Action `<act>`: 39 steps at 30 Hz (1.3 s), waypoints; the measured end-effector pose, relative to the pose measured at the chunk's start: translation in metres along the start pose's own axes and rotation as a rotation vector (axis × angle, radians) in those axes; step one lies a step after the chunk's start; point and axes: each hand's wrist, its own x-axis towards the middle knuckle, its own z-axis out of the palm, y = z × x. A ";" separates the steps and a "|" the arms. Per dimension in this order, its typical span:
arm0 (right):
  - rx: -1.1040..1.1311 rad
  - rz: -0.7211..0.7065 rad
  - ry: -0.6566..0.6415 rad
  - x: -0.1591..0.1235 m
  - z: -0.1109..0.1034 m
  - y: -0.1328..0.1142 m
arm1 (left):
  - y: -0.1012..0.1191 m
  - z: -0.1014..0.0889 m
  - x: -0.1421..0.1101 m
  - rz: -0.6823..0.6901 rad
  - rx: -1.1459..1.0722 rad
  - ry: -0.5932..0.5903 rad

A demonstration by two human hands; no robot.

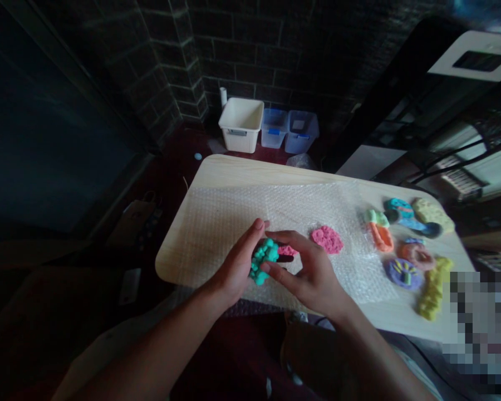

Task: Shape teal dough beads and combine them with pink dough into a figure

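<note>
At frame centre, my left hand (pixel 236 268) and right hand (pixel 310 273) hold the teal modelling clay (pixel 263 259); too strong squeeze could break it

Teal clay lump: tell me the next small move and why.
I'd probably lower the teal clay lump onto the bubble wrap. The left hand and right hand are holding it up in mid-air, and its surface is knobbly, so a surface beneath might steady it. The pink clay disc already lies flat there.
</note>
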 end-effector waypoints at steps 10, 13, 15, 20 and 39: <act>0.653 0.229 0.140 0.006 -0.007 0.018 | 0.008 -0.017 -0.001 0.239 0.487 -0.153; 0.618 0.198 0.082 0.005 -0.009 0.019 | 0.007 -0.021 -0.002 0.366 0.685 -0.119; 0.514 0.128 0.126 0.003 -0.009 0.019 | 0.005 -0.021 -0.001 0.428 0.713 -0.091; -0.153 -0.243 0.327 -0.002 -0.003 0.012 | 0.002 -0.014 0.002 0.185 0.094 0.010; 0.446 0.292 0.338 -0.003 -0.007 0.025 | 0.004 -0.008 0.001 0.059 0.041 -0.005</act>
